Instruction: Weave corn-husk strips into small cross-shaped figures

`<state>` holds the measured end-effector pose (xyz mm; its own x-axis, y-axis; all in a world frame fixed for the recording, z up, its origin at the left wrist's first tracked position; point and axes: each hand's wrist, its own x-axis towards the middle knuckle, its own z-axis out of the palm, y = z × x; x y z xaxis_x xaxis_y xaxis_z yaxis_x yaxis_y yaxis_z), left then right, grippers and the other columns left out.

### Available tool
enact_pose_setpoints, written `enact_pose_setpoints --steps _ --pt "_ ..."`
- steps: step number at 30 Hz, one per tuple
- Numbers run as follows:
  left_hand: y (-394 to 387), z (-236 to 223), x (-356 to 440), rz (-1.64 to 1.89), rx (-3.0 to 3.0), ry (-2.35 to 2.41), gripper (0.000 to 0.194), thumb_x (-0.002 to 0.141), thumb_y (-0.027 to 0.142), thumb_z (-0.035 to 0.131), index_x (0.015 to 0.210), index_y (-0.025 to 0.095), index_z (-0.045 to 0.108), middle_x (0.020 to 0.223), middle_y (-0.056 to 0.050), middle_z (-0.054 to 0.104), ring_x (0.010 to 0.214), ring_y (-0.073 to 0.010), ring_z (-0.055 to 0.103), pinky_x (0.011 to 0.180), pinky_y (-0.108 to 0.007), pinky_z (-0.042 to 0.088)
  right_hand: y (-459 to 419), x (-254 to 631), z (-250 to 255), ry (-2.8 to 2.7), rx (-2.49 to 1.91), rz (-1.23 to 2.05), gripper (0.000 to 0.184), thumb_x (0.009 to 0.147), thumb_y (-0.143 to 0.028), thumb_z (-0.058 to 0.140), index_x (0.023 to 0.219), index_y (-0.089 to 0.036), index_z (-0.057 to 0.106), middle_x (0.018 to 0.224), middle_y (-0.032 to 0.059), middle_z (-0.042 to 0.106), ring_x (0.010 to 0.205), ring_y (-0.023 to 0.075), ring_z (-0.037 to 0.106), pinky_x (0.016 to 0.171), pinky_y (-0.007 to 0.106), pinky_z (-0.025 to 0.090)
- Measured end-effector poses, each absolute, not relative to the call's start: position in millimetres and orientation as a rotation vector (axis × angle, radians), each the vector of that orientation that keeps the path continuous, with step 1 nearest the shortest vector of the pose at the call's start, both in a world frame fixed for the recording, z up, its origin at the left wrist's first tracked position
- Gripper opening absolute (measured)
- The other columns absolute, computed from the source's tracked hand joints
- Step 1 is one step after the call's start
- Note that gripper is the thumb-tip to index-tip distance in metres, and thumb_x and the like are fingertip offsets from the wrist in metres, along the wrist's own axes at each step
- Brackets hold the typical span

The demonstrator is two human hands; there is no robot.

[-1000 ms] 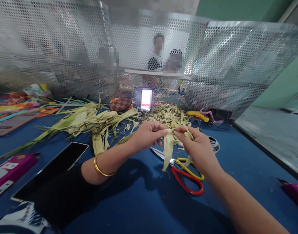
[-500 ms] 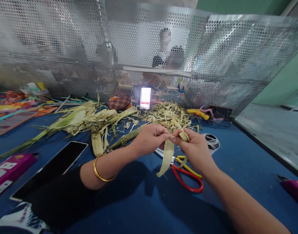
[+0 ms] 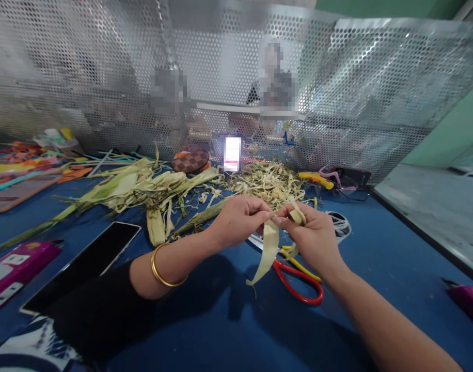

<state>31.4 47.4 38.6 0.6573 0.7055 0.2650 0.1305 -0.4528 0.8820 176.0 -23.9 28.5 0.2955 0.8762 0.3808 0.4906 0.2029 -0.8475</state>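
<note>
My left hand and my right hand meet fingertip to fingertip over the middle of the table. Between them they pinch a pale corn husk strip. One broad end hangs down below my left fingers; another part loops up over my right fingers. Exactly where the strip is gripped is hidden by the fingertips. Below the hands lie scissors with one red handle, their blades partly covered, and a yellow-handled tool beside them. A coil of white cord rests behind my right hand.
Husk leaves lie to the left, with a heap of shredded husk behind my hands. A dark phone and a purple power strip are at left. A perforated metal screen spans the back, with people beyond.
Both hands keep their pinch and have barely moved. The hanging end of the husk strip has shifted slightly, and a thin sliver now dangles from its tip. The whole view has moved a little.
</note>
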Motion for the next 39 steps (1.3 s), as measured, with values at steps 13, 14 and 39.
enact_pose_setpoints --steps 13,14,39 --pt "45.9 33.7 32.7 0.822 1.945 0.673 0.016 0.078 0.018 0.054 0.065 0.014 0.063 0.052 0.003 0.058 0.048 -0.0076 0.052 0.050 -0.019 0.040 -25.2 178.6 21.8 -1.599 -1.403 0.097 0.014 0.080 -0.028 0.059 0.068 -0.021 0.058 0.062 -0.0017 0.055 0.057 0.0134 0.047 0.054 0.026 0.036" --pt "45.4 33.8 33.2 0.823 1.933 0.674 0.016 0.078 0.017 0.054 0.065 0.014 0.063 0.052 0.003 0.058 0.049 -0.0075 0.052 0.050 -0.019 0.040 -25.3 178.9 21.1 -1.615 -1.389 0.067 0.013 0.080 -0.027 0.058 0.069 -0.021 0.058 0.063 -0.0012 0.056 0.058 0.0139 0.049 0.055 0.026 0.036" --pt "42.3 33.6 35.5 0.947 1.941 0.747 0.019 0.082 0.020 0.049 0.069 0.015 0.062 0.059 0.003 0.055 0.055 -0.0088 0.045 0.053 -0.020 0.035 -27.6 170.8 12.9 -1.498 -1.291 -0.006 0.010 0.080 -0.027 0.058 0.071 -0.022 0.059 0.069 0.0005 0.061 0.064 0.0154 0.052 0.061 0.028 0.040"
